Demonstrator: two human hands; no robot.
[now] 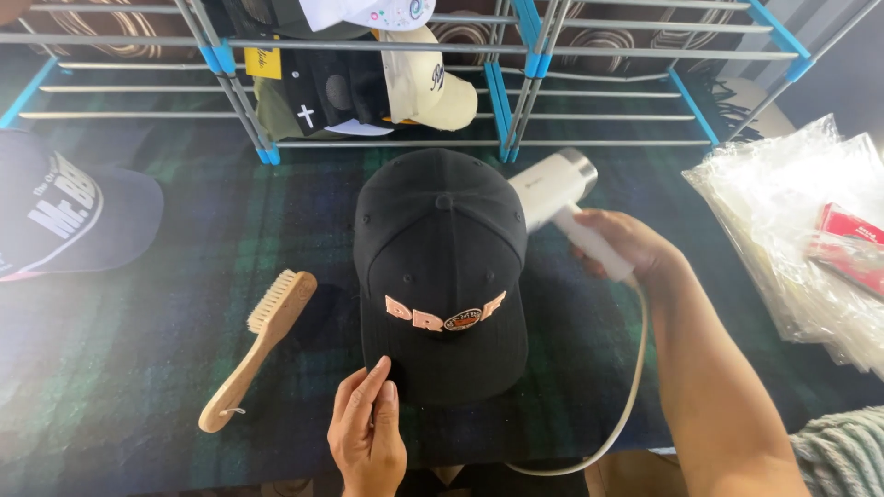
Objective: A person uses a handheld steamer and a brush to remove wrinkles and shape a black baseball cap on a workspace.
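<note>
Fingers [373,391] of left hand [366,437] pinched narrow on brim edge of black cap [440,267]. Right hand [631,247] wrapped tight round handle of white handheld steamer [562,198], nozzle just beside cap's crown. Cap centred on dark plaid cloth [138,350]: domed, top button, pink lettering across front. Wooden brush [261,345] near, left of cap.

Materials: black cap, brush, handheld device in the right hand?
Cap: looks like matte woven fabric, with stitched panels and raised embroidered lettering. Brush: pale unvarnished wood by its grain, with light bristles, natural or synthetic unclear. Device: glossy white plastic body with a brushed metal-looking ring at the end; its white cord looks rubbery.
</note>
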